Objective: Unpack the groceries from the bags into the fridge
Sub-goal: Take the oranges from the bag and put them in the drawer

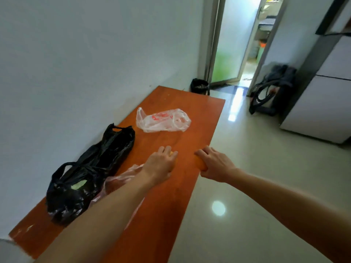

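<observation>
1. Two hands over the orange-brown tabletop (pixel 190 149), each cupped on an orange fruit.
2. Left hand (pixel 161 164): grip curled over one orange (pixel 171 153), mostly hidden.
3. Right hand (pixel 216 164): grip wrapped round another orange (pixel 202 165) at the tabletop's edge.
4. Black bag (pixel 89 173), clear bag (pixel 163 120) lying left and beyond.
5. White fridge (pixel 322 103) far right, shut.

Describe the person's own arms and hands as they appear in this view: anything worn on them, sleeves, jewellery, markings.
Both forearms are bare for their whole visible length, with no sleeve reaching into view. The left hand and right hand wear no gloves. No watch, bracelet or ring shows on either wrist or on the fingers that can be seen. No markings are visible, though the picture is somewhat soft.
</observation>
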Demonstrator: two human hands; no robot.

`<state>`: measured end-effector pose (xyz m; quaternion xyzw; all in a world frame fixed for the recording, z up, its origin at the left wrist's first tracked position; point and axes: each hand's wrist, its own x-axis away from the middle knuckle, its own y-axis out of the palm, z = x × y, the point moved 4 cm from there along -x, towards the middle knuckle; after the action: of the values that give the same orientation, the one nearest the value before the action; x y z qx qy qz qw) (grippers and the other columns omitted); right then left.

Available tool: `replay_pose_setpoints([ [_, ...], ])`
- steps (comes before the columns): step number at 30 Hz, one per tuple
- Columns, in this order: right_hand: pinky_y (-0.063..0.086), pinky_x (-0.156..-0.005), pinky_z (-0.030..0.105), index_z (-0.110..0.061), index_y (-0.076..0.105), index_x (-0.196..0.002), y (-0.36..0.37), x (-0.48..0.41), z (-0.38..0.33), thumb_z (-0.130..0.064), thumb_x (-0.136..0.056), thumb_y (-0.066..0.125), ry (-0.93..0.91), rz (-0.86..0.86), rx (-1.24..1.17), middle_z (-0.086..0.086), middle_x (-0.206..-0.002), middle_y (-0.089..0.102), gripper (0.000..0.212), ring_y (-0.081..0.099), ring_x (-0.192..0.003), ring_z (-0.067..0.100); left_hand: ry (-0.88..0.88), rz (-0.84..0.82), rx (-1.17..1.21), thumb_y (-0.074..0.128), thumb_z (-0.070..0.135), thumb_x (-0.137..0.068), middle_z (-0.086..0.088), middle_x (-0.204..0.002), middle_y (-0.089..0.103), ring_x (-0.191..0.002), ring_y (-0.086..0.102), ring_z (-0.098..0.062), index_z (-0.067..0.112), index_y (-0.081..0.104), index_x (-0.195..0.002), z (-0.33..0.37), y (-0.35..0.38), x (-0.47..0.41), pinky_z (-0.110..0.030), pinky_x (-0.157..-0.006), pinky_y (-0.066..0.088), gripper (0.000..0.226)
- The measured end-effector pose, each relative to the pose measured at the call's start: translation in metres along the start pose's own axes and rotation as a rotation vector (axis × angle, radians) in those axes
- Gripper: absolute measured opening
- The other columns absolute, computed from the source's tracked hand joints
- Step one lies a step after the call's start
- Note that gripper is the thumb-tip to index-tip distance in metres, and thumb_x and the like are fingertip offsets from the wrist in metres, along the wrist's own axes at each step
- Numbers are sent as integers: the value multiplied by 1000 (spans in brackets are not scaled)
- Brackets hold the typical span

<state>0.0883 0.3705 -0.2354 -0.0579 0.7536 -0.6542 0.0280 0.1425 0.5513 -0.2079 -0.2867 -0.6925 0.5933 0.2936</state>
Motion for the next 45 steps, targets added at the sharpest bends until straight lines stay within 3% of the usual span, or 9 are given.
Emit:
replay_pose_setpoints([
  [6,51,-81,35,-23,37,-139,-42,63,132,-32,-79,68,177,55,32,7,-129,45,68,51,-112,28,145,54,-5,67,21,-80,-12,-124,50,-109,49,-29,15,47,-129,108,-35,-109,-37,-82,52,53],
  [13,52,-79,37,-24,40,-139,-77,151,297,-32,-75,70,397,97,61,7,-130,48,71,52,-113,30,332,71,61,64,21,-81,-10,-127,48,-114,48,-29,15,45,-132,264,-59,-223,-38,-87,51,56],
  [20,49,-83,35,-25,41,-139,-102,212,427,-34,-75,72,582,184,61,5,-128,48,72,49,-114,26,505,154,42,61,18,-81,-9,-125,48,-111,48,-28,15,45,-132,367,-90,-335,-35,-81,51,54],
  [26,48,-81,34,-23,44,-137,-116,223,556,-34,-73,72,693,214,92,5,-127,49,71,51,-113,26,638,182,50,63,23,-83,-6,-124,46,-108,47,-23,18,42,-132,450,-95,-460,-30,-82,47,54],
  [35,47,-73,32,-21,46,-134,-190,209,763,-32,-73,72,875,320,106,6,-120,49,67,53,-105,26,803,216,58,63,26,-83,-7,-128,41,-116,40,-26,18,38,-134,563,-150,-675,-34,-89,46,57],
  [45,52,-78,37,-23,46,-135,-222,217,978,-36,-73,71,983,362,95,3,-124,47,68,50,-110,25,925,264,-6,63,29,-81,-8,-127,41,-113,41,-28,18,39,-131,693,-191,-862,-37,-86,44,57],
])
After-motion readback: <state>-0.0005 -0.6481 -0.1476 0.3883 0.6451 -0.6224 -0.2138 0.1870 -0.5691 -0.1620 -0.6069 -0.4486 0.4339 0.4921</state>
